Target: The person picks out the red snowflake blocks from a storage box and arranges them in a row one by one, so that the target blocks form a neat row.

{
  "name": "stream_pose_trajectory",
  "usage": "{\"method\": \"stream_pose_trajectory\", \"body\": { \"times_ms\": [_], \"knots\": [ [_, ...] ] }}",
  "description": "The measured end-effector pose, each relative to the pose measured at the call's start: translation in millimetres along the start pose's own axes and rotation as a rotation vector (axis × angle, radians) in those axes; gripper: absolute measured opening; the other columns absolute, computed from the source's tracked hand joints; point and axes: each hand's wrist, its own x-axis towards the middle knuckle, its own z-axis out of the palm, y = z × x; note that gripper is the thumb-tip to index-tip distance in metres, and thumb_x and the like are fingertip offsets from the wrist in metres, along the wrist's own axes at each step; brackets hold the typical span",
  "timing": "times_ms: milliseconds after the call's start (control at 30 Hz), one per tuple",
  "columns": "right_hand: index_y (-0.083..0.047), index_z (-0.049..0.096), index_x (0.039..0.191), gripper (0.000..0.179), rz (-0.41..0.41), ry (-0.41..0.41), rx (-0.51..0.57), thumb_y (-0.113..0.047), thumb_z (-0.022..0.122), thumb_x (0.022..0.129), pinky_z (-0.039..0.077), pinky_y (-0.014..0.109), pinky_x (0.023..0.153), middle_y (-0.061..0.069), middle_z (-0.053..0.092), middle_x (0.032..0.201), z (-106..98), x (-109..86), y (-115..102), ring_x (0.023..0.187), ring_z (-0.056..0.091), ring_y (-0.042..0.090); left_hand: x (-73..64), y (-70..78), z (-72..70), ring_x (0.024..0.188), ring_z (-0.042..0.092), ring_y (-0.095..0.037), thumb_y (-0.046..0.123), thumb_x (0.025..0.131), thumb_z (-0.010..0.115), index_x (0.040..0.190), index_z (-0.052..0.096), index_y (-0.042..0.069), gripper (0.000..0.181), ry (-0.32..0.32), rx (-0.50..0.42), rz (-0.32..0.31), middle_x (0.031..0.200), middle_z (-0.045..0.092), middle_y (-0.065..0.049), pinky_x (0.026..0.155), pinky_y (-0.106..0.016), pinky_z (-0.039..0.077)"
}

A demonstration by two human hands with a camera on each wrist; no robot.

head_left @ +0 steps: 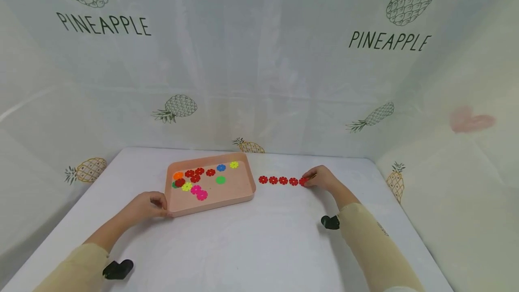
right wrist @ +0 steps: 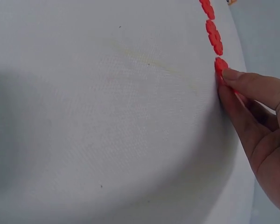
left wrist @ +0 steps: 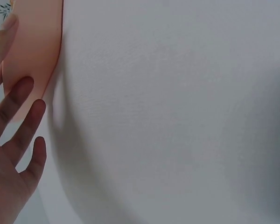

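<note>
A row of several red flower-shaped plastic discs [head_left: 283, 180] lies on the white table to the right of a pink tray [head_left: 231, 201]. At the right end of the row, my right hand [head_left: 322, 178] pinches a red flower-shaped disc [right wrist: 220, 65] between thumb and fingers, close to the tabletop. My left hand [head_left: 147, 205] holds the tray's near left corner, thumb and fingertips at the rim; its other fingers [left wrist: 25, 135] spread loosely beside the wall in the left wrist view. Inside the tray lie red discs [head_left: 195, 178], pink discs [head_left: 198, 192] and a green disc [head_left: 220, 180].
Also in the tray are a blue disc [head_left: 220, 167], yellow discs [head_left: 234, 165] and an orange disc [head_left: 178, 175]. A pineapple-print cloth [head_left: 259, 80] hangs behind the white table [head_left: 243, 247]. Dark wrist-mounted pieces [head_left: 330, 222] stick out from both sleeves.
</note>
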Motion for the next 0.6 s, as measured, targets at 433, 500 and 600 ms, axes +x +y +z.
{"method": "stream_pose_trajectory", "body": {
  "times_ms": [433, 500, 600],
  "knots": [
    [0.000, 0.074, 0.101, 0.023, -0.008, -0.020, -0.098, -0.002, 0.079, 0.079, 0.051, 0.034, 0.076, 0.009, 0.065, 0.096, -2, 4.5, -6, 0.083, 0.059, 0.021, 7.8, -12.2, -8.4, 0.104, 0.053, -0.034, 0.037, 0.085, 0.075, 0.152, 0.025, 0.005, 0.089, -0.009, -0.070, 0.022, 0.120, 0.052, -0.021, 0.079, -0.044, 0.051],
    [0.000, 0.073, 0.100, 0.022, 0.009, -0.022, -0.095, -0.002, 0.080, 0.079, 0.052, 0.032, 0.073, 0.009, 0.065, 0.094, -1, 5.4, -5, 0.079, 0.059, 0.020, 11.3, -14.5, -8.6, 0.112, 0.049, -0.041, 0.037, 0.085, 0.075, 0.153, 0.020, 0.007, 0.092, -0.002, -0.071, 0.037, 0.130, 0.046, -0.027, 0.086, -0.053, 0.048],
    [0.000, 0.073, 0.099, 0.021, 0.037, -0.024, -0.074, -0.002, 0.080, 0.079, 0.052, 0.030, 0.071, 0.008, 0.065, 0.091, 0, 6.0, -5, 0.076, 0.058, 0.019, 16.3, -17.1, -8.5, 0.122, 0.039, -0.049, 0.036, 0.084, 0.076, 0.153, 0.019, 0.005, 0.095, 0.005, -0.065, 0.060, 0.139, 0.039, -0.031, 0.093, -0.064, 0.039]
  ]
}}
